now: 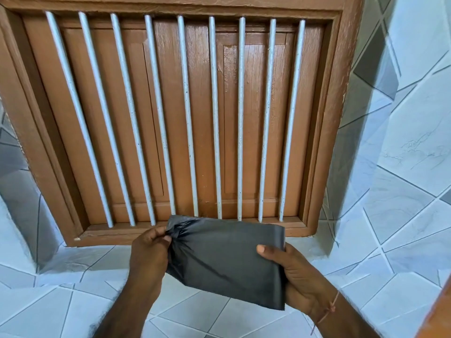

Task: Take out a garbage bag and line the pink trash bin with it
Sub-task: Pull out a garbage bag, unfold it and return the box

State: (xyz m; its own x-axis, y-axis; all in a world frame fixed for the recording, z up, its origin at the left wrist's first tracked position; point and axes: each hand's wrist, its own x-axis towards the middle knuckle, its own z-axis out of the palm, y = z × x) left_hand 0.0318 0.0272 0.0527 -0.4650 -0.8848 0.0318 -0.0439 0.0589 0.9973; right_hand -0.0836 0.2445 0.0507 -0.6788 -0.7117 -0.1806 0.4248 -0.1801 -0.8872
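Observation:
A folded dark grey garbage bag (224, 259) is held up in front of me, low in the view. My left hand (148, 254) pinches its crumpled top left corner between thumb and fingers. My right hand (292, 276) grips the bag's right edge, thumb lying on the front face and fingers behind. The bag is still mostly a flat folded rectangle, bunched only at the left corner. No pink trash bin is in view.
Straight ahead is a brown wooden window (185, 118) with shut panels and several white vertical bars (214, 118). White and grey tiled walls (402, 179) surround it, with a tiled ledge (97, 259) below the frame. A brown edge (439, 313) shows at bottom right.

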